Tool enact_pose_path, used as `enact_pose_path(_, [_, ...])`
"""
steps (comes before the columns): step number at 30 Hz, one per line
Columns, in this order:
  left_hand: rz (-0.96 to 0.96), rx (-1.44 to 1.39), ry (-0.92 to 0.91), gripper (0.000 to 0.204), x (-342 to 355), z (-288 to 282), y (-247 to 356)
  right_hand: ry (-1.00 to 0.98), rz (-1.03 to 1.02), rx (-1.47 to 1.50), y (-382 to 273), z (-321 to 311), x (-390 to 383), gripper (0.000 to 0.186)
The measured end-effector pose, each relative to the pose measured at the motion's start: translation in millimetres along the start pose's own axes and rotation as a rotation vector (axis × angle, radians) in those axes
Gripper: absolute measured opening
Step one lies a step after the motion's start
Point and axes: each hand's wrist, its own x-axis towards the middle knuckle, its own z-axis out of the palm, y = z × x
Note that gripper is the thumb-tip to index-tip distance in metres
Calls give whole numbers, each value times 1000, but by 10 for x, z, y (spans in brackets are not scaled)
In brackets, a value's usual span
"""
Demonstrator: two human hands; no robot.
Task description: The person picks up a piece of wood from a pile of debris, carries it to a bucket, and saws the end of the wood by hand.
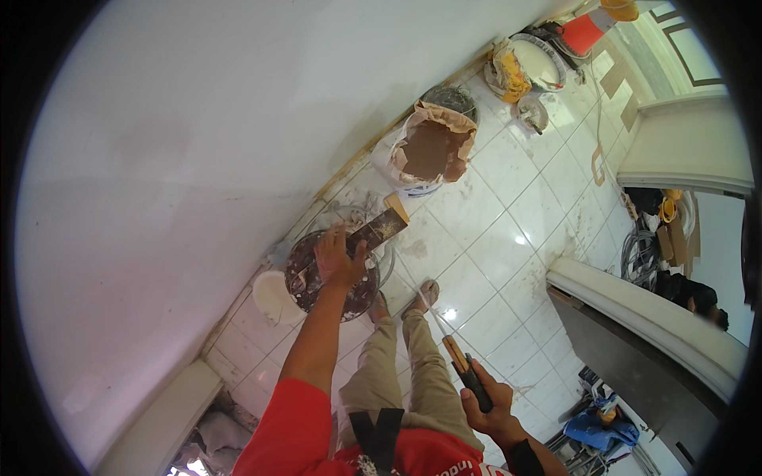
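Head view: tiled floor along a white wall, two bare hands on the job. Left hand is over the dark round bucket, palm down, fingers partly spread. Thumb and index sit either side of the near end of the dark flat board; can't tell whether they actually grip it. Board lies slanted across the bucket's far right rim, its far end sticking out past it. Pale wooden block just beside that far end.

Right hand is closed round the black handle of a hand tool, well apart from the bucket, to its near right. Tool has a wooden section ahead of the grip and a long thin pale blade, seen near edge-on, pointing far left towards the sandal on the right foot.

Left of the dark bucket, close in: white tub. Further along the wall: white bucket with an open paper bag of brown powder. Beyond that: yellow-and-white bag, bucket of white mix, small tub nearer. Far right: thin cable along the tiles.
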Motion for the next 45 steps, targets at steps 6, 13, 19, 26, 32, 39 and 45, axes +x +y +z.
enact_pose_path(6, [86, 15, -69, 73, -33, -305, -71, -1, -3, 36, 94, 139, 21, 56])
enact_pose_path(13, [105, -48, -66, 72, -198, -93, -124, -30, -11, 24, 108, 145, 88, 57])
enact_pose_path(19, [33, -89, -47, 60, -83, -63, 26, -51, 35, 59, 50, 198, 155, 56])
enact_pose_path(26, [-253, 61, 18, 65, 155, 171, -97, -57, 33, 71, 36, 286, 226, 55])
enact_pose_path(32, [-320, 190, -114, 71, 93, 304, -49, -52, 31, 47, 60, 350, 237, 57])
enact_pose_path(39, [-316, 220, -274, 76, 160, 186, -19, -76, -12, -13, -6, 330, 311, 59])
enact_pose_path(45, [-345, 256, -390, 78, 225, 140, 42, -132, 5, -7, -70, 394, 296, 60])
